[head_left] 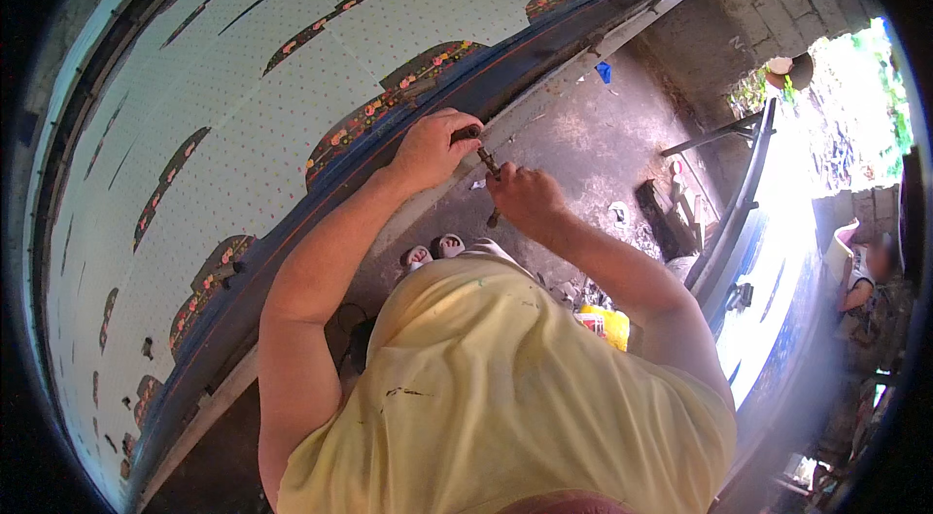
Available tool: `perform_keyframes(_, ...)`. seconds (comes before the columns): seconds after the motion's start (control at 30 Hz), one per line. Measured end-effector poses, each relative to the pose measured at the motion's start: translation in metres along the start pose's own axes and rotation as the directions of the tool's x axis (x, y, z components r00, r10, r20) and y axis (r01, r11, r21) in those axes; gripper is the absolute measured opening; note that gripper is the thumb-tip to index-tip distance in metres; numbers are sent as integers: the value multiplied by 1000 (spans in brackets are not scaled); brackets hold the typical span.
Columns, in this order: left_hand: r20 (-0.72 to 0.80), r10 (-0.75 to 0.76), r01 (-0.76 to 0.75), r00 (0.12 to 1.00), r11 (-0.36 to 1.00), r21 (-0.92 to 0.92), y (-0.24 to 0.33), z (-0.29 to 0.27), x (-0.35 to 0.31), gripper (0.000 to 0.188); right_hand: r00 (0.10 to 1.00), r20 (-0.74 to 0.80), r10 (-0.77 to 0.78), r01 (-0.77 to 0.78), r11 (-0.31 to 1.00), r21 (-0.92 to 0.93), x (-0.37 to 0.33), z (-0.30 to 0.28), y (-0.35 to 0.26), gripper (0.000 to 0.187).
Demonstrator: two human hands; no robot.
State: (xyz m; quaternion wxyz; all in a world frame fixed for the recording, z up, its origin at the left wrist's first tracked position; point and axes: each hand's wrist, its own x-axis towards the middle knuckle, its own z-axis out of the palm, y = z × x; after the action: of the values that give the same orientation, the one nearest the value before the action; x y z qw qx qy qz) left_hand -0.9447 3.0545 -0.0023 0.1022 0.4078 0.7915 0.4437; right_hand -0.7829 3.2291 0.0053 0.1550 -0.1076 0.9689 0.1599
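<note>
At the near edge of a long table, both my hands are closed on brown, rusty-looking metal hardware [488,161]. My left hand [433,151] grips its thick, dark upper end, right beside the table's blue edge strip. Lower and to the right, my right hand [526,198] wraps its middle, and a short knobbed end sticks out beneath the fist. Whether it is one piece or two joined pieces I cannot tell. On the table lies pale dotted cloth [243,91], with dark floral patches [355,130] showing in wavy-edged gaps.
A pale rail [593,52] runs along the table's near side. On the concrete floor [583,145] are a blue scrap [604,73], wood pieces [685,213] and a yellow container [610,326]. Another table [763,261] stands at right, with a person [860,286] beyond it.
</note>
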Motion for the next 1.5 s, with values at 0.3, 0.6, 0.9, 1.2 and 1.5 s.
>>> perform_keyframes(0.3, 27, 105, -106, 994, 994, 38, -7, -8, 1, 29, 992, -52, -113, 120, 981, 155, 11, 14, 26, 28)
perform_keyframes(0.6, -220, -42, -28, 975, 952, -304, 0, -19, 24, 17, 939, -341, 45, 144, 849, 509, -13, 30, 80, 38)
perform_keyframes(0.9, -70, -414, 297, 907, 751, -589, 27, 31, 143, 8, 778, 39, 627, 254, -371, 893, 24, 95, 231, 28)
perform_keyframes(1.2, -134, -166, 192, 977, 960, 205, 66, 135, 285, 52, 914, 143, 379, 202, -733, 650, 49, 121, 312, 23)
perform_keyframes(1.5, -40, -111, 118, 993, 939, 324, 47, 160, 304, 67, 994, 95, -54, -29, -969, -246, 47, 137, 334, 21)
